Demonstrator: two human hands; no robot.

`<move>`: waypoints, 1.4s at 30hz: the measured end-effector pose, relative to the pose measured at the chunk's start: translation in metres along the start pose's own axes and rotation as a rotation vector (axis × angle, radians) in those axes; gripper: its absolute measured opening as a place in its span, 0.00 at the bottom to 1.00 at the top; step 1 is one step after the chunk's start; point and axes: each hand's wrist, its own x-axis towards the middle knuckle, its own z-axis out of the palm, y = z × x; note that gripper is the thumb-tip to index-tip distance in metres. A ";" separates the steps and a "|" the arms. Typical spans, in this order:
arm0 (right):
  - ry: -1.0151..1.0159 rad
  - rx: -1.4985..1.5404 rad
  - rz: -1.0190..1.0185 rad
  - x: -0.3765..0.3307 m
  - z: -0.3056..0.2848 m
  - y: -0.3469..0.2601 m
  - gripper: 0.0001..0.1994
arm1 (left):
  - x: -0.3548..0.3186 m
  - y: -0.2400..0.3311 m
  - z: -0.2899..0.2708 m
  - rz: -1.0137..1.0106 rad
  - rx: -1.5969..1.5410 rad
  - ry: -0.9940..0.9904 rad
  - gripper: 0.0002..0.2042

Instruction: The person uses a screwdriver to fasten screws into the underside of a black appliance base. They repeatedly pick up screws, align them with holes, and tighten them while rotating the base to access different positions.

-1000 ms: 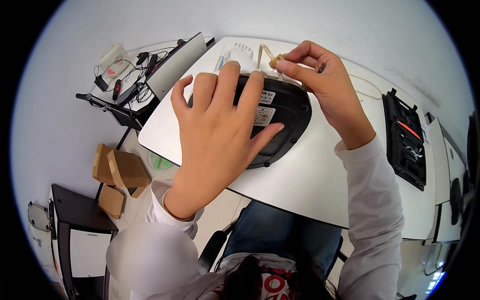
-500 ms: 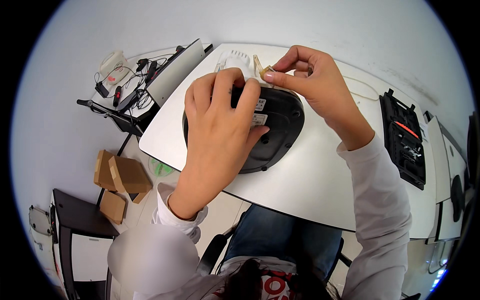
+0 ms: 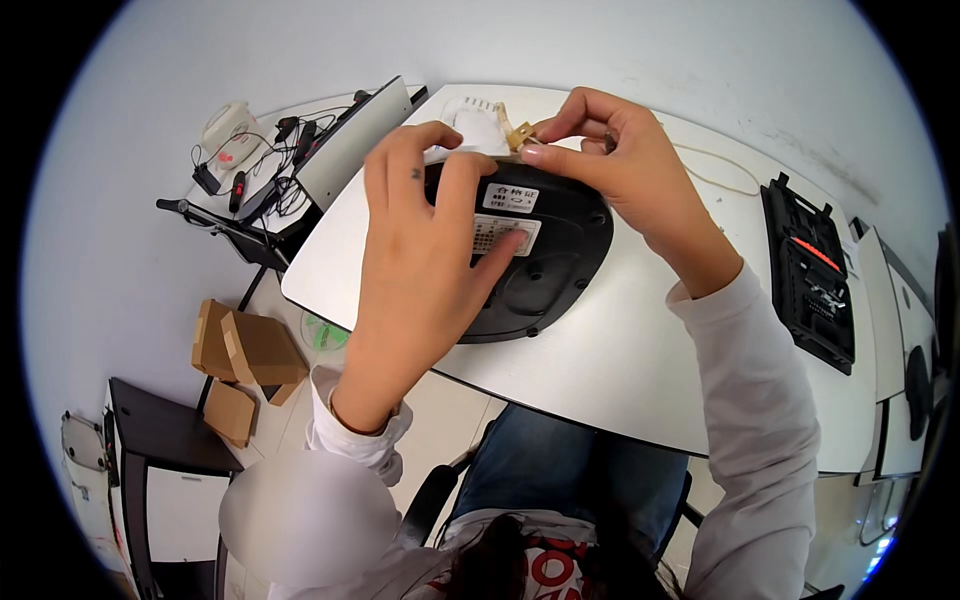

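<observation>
A white appliance (image 3: 478, 128) lies tipped on the table, its round black base (image 3: 550, 290) turned toward me, with two white labels on it. My left hand (image 3: 410, 240) rests over the base, its fingers bent across the upper rim and the thumb against a label. At the far rim, thumb and forefinger of my right hand (image 3: 635, 170) pinch a small yellowish piece (image 3: 520, 135) that stands up beside the white housing. Something small and dark (image 3: 611, 143) shows at the curled fingers of that hand; its kind cannot be made out.
A pale cord (image 3: 735, 170) loops across the table (image 3: 650, 350) behind my right arm. At the right lies an open black tool case (image 3: 805, 270). Beyond a partition (image 3: 350, 150) on the left are tangled black cables and a white device (image 3: 228, 130). Cardboard boxes (image 3: 250, 350) stand below.
My left hand has shifted slightly left and its fingers have spread, uncovering more of the labels. The yellowish piece has tilted and moved a little left in my right hand's pinch.
</observation>
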 end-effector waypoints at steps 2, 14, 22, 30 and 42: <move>-0.020 0.010 0.014 0.000 -0.002 0.000 0.11 | 0.000 -0.003 0.001 -0.007 -0.058 -0.031 0.23; -0.065 0.023 -0.006 0.006 -0.006 -0.005 0.10 | 0.000 -0.007 0.001 0.009 -0.003 0.015 0.21; -0.072 -0.248 -0.038 0.007 -0.024 -0.018 0.12 | 0.001 -0.005 0.003 0.007 -0.025 0.013 0.21; -0.103 -0.523 -0.166 0.006 -0.006 -0.024 0.14 | 0.001 -0.005 0.004 0.023 -0.025 0.018 0.21; -0.132 -0.637 -0.219 0.008 -0.014 -0.031 0.11 | -0.010 -0.002 0.007 0.157 0.227 -0.123 0.38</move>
